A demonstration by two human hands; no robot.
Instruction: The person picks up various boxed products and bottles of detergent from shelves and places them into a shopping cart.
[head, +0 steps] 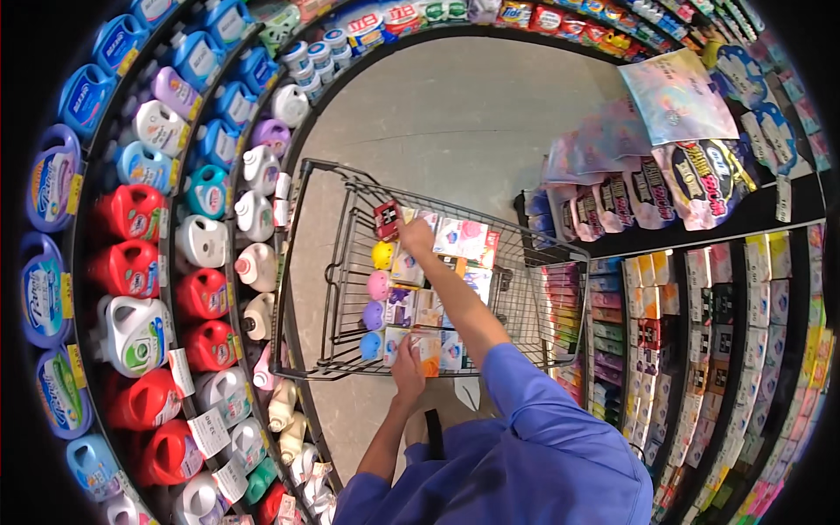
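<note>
A wire shopping cart (525,321) stands before me, holding several boxed soap packs in rows. My right hand (417,237) reaches over the cart and grips a small dark red box (388,220) near its far left corner. Below that box, a column of round items runs down the left side of the packs: yellow (382,255), pink (378,285), purple (374,315) and blue (371,345). My left hand (408,371) is at the cart's near side, its fingertips at a white and orange box (430,351); whether it grips the box is hard to tell.
Shelves of detergent bottles (134,269) curve along the left. Laundry bags (548,18) line the far shelf. At the right, a display holds hanging pastel bags (679,98) and large detergent bags (702,184), above shelves of boxed soap (722,341). Grey floor (459,118) shows beyond the cart.
</note>
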